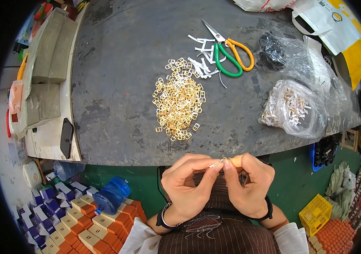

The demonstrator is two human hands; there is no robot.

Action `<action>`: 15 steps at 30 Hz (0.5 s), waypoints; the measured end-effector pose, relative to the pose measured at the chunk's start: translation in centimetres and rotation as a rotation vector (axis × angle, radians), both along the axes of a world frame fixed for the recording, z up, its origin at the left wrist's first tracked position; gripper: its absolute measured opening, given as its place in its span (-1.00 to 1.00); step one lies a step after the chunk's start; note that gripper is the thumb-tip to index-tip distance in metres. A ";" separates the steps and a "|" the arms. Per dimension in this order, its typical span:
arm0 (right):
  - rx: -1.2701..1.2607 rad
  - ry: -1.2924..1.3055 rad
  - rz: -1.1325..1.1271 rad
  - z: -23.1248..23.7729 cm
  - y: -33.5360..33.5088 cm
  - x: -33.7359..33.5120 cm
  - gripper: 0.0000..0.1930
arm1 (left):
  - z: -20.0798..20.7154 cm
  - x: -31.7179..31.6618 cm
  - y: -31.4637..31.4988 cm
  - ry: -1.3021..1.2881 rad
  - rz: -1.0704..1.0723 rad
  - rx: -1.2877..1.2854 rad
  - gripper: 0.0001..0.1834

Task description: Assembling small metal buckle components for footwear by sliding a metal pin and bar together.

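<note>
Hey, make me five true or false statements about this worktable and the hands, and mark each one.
1. Gold buckles lie piled on the dark tabletop. True.
2. Both scissor handles are green. False: the scissors have one green and one orange handle.
3. The hands are wide apart. False: the left hand and right hand meet at the fingertips, where a small white strip shows.
4. A phone lies left of the buckles. True.
5. The blue water bottle stands on the tabletop. False: the blue water bottle is below it, among boxes.
</note>
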State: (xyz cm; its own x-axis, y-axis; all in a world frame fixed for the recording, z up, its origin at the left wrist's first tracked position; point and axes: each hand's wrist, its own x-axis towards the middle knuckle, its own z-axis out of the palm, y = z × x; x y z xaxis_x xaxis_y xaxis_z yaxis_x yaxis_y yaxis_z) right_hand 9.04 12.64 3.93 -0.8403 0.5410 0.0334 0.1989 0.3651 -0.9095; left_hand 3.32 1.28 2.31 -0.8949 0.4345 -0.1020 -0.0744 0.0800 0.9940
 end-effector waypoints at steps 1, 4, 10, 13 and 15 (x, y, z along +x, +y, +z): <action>0.001 0.002 0.000 0.0 0.0 0.0 -0.85 | -0.1 0.1 0.1 -0.012 0.029 0.031 -0.95; 0.028 0.015 0.010 0.3 -0.2 0.0 -0.86 | -0.2 0.5 0.2 -0.036 0.079 0.086 -0.90; -0.083 -0.054 -0.045 0.9 -0.5 0.4 -0.86 | -0.6 0.5 0.1 0.204 0.060 0.025 -0.90; -0.115 -0.047 -0.056 0.9 -0.8 0.7 -0.87 | -0.4 0.7 0.1 0.269 0.062 0.005 -0.91; -0.137 -0.046 -0.082 1.3 -1.0 0.7 -0.89 | -0.3 0.8 0.2 0.280 0.064 0.013 -0.90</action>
